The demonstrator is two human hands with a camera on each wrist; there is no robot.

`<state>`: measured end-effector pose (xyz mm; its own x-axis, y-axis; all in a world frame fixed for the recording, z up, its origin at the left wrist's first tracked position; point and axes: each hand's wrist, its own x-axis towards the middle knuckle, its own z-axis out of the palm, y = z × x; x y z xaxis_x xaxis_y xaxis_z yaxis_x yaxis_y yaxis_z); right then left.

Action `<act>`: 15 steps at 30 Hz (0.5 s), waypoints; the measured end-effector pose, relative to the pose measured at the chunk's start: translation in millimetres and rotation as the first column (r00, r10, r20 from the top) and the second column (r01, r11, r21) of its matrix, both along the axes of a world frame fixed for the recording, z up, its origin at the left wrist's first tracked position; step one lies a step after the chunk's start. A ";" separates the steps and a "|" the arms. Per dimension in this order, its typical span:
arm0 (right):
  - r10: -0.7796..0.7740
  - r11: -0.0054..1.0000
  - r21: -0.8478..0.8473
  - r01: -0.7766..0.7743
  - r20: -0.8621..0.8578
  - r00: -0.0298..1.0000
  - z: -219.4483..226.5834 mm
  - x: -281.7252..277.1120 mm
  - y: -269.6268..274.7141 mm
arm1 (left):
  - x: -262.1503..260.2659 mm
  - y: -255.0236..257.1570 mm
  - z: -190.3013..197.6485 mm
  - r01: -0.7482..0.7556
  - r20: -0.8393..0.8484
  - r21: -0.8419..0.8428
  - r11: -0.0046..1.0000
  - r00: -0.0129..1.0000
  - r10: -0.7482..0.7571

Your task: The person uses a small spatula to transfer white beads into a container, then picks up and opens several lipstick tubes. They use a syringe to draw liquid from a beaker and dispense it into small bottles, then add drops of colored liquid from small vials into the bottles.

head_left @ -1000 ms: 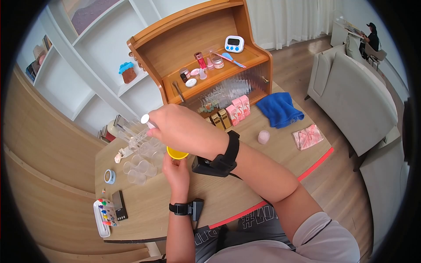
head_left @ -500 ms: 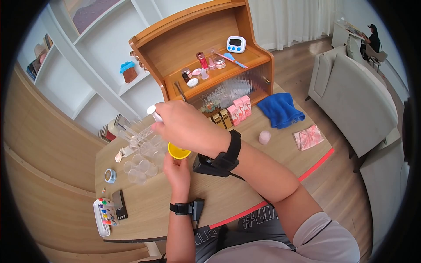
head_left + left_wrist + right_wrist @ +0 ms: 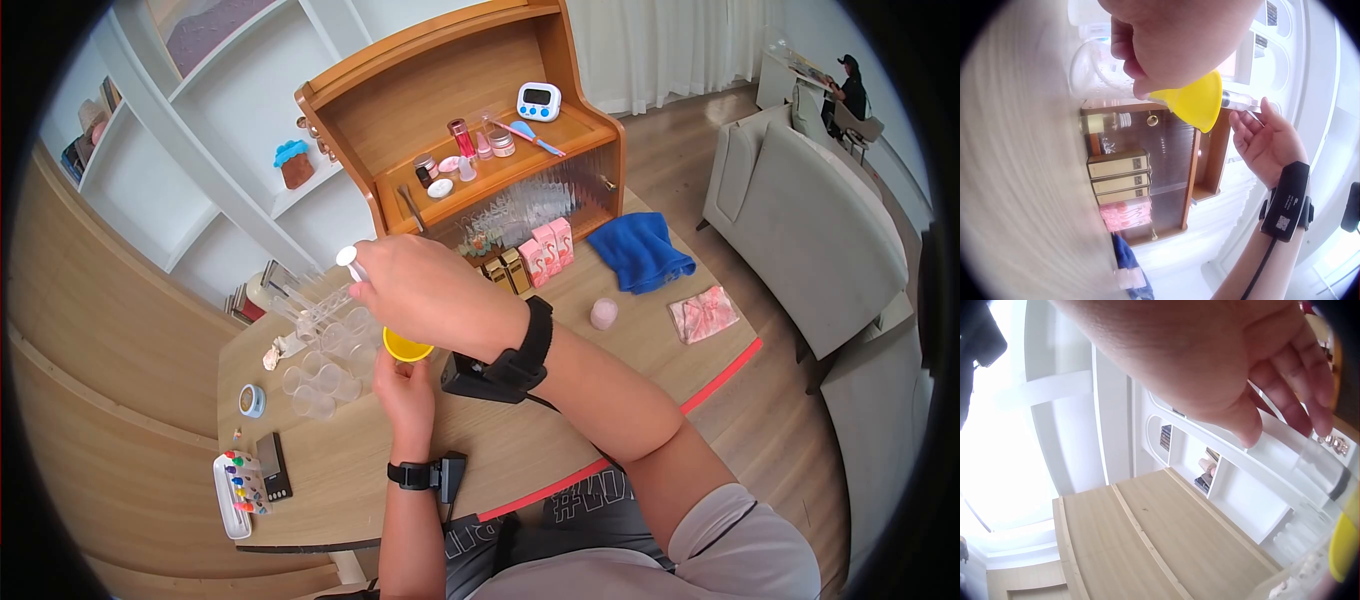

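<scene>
Head view: I have the yellow funnel [image 3: 407, 347] above the wooden table [image 3: 350, 450], smooth and wide-mouthed, my left hand [image 3: 405, 400] at its underside. Left wrist view: those fingers pinch its narrow neck near a clear cup [image 3: 1094, 69]; my right hand [image 3: 1272, 147] grips a syringe [image 3: 1240, 100] by the funnel's mouth. Right wrist view: the see-through barrel [image 3: 1313, 464] shows a dark stopper [image 3: 1340, 484].

Blue cloth [image 3: 642, 252] beside wooden cabinet [image 3: 430, 85], white timer [image 3: 539, 102] inside, gray sofa [image 3: 805, 220]
</scene>
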<state>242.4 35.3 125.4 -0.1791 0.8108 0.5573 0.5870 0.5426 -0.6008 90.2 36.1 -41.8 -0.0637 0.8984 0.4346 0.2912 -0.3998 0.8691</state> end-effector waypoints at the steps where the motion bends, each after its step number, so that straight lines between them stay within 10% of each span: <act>1: 0.001 1.000 0.006 -0.001 0.002 1.000 0.2 0.3 -0.3 | 0.3 0.6 -0.4 0.002 -0.002 0.013 1.000 1.000 -0.002; 15: -0.058 0.997 0.045 0.055 0.075 0.996 5.7 2.2 -2.3 | -3.5 3.3 -8.8 0.000 -0.053 0.056 0.998 0.999 0.003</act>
<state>244.6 33.0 131.1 -0.1768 0.7963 0.5785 0.6604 0.5318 -0.5302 86.7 39.4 -50.6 -0.0406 0.8722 0.4874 0.3369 -0.4473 0.8285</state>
